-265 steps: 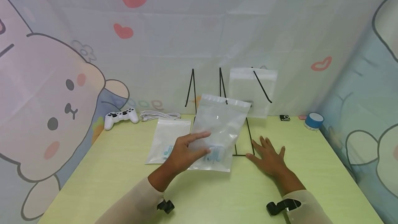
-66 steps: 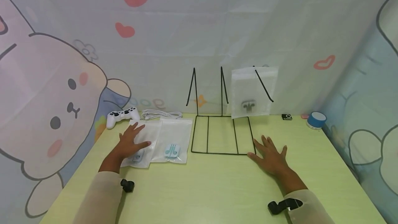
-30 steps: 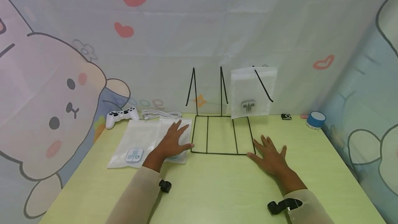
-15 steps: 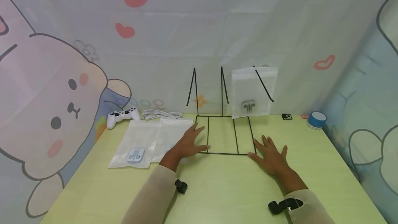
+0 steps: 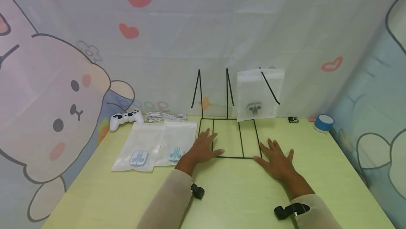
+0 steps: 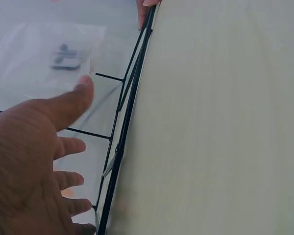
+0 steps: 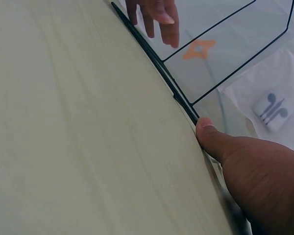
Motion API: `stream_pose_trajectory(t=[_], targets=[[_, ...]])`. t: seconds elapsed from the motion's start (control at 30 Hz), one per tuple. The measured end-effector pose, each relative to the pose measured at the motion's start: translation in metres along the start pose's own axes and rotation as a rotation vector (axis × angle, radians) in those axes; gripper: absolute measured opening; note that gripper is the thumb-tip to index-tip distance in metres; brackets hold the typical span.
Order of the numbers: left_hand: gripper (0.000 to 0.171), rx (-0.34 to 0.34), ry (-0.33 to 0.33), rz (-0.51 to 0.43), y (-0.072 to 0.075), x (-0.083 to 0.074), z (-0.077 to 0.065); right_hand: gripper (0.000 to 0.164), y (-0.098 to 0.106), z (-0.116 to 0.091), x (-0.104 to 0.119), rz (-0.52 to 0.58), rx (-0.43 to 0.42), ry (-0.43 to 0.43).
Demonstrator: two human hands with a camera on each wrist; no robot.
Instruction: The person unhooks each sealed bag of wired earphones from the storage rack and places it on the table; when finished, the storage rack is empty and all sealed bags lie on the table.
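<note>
Centrally on the table (image 5: pixel 238 197) — black wire rack (image 5: pixel 241 139) with three upright hooks (image 5: pixel 195 88). Just left, two translucent bags (image 5: pixel 139 137) lying flat; on the right hook, a third bag (image 5: pixel 253 88) hanging. Over the rack's left part, left hand (image 5: pixel 203 148), fingers spread; at its near right corner, right hand (image 5: pixel 276 161), likewise spread, thumb touching — inside each bag, earphones (image 5: pixel 139 158).
</note>
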State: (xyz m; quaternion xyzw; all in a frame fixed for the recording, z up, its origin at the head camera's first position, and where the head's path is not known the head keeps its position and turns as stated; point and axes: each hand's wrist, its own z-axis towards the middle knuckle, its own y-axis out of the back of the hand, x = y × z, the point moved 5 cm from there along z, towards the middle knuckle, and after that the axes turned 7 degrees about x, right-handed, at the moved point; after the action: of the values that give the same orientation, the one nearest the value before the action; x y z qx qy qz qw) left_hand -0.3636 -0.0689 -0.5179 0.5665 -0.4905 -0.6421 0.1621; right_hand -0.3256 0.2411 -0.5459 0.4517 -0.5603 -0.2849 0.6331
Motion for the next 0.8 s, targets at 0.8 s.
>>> stream_pose_trajectory(t=[0.8], targets=[[0.088, 0.031, 0.059, 0.224, -0.022, -0.007, 0.005, 0.083, 0.002, -0.001, 0.003, 0.0, 0.003, -0.004]])
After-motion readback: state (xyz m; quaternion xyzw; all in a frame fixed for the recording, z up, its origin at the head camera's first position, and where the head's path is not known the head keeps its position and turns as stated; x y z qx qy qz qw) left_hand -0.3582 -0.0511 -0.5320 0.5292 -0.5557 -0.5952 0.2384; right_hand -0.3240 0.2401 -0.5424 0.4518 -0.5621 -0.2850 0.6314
